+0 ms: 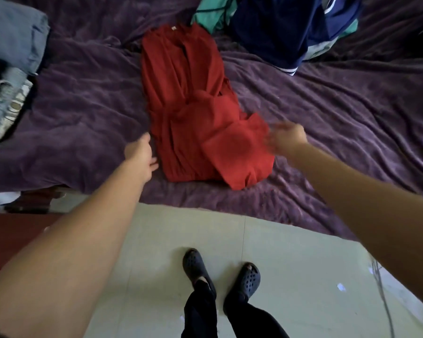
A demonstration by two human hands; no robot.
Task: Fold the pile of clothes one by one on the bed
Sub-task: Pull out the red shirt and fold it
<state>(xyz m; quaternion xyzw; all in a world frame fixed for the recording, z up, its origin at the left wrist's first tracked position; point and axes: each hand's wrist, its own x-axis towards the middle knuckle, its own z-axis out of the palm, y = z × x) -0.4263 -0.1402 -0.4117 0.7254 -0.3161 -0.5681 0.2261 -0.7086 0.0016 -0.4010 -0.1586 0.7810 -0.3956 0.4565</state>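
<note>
A red garment (pixel 193 113) lies lengthwise on the purple bedspread (pixel 83 113), its sides folded in and its lower right part turned over itself. My left hand (pixel 141 152) is open beside the garment's lower left edge, fingers just short of the cloth. My right hand (pixel 287 137) is blurred by motion at the garment's right corner, fingers spread, holding nothing that I can see. A pile of unfolded clothes, navy (pixel 286 30) and teal (pixel 210 13), sits at the back of the bed.
Folded clothes, blue fabric (pixel 12 32) and light denim (pixel 0 106), are stacked at the left of the bed. The bed's edge runs across the view above pale floor tiles (pixel 181 235). My feet in dark clogs (pixel 220 274) stand on the floor.
</note>
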